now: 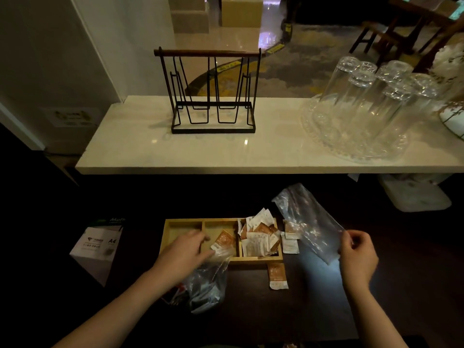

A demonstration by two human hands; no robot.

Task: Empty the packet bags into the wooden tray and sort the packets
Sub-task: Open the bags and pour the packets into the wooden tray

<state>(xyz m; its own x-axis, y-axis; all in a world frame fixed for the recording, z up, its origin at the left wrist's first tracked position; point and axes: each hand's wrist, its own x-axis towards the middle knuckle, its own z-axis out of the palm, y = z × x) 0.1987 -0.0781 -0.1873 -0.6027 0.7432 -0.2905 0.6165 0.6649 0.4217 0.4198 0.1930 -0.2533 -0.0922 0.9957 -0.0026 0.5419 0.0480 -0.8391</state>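
Note:
A wooden tray with three compartments lies on the dark lower counter. Its right compartment is heaped with orange-and-white packets. One packet lies in the middle compartment, and the left compartment holds none. My left hand reaches over the tray's front, fingers curled at that packet and at the mouth of a clear bag with dark contents. My right hand pinches the corner of an empty clear bag held up to the tray's right. Loose packets lie right of the tray and in front of it.
A pale marble shelf runs above the counter, carrying a black wire rack and a glass tray with several upturned glasses. A white A4 paper box stands to the left. A white object sits under the shelf at right.

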